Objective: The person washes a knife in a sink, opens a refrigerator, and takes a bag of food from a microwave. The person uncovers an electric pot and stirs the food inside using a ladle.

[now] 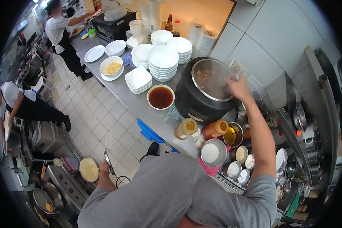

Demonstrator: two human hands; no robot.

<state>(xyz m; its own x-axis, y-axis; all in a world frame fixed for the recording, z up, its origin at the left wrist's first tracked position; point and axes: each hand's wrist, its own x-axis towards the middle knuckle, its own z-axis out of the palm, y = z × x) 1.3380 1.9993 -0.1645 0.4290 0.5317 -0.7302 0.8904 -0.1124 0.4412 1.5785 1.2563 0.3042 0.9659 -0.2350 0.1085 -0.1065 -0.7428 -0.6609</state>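
Note:
My right hand (238, 87) reaches over the right rim of a big black soup kettle (195, 100) full of dark broth. Its fingers are closed on a metal handle (236, 77) that sticks out of the kettle. A white bowl of brown broth (160, 97) stands on the steel counter (135, 103) just left of the kettle. My left hand (103, 168) is low at the left and grips a metal utensil (109, 162) beside a round strainer of pale noodles (88, 170).
Stacks of white bowls (163, 62) and plates (138, 79) fill the counter, along with a bowl of noodles (112, 67). Sauce bottles (186, 128) and metal condiment tins (212, 152) sit near me. Two other people work at the left and far end (59, 30).

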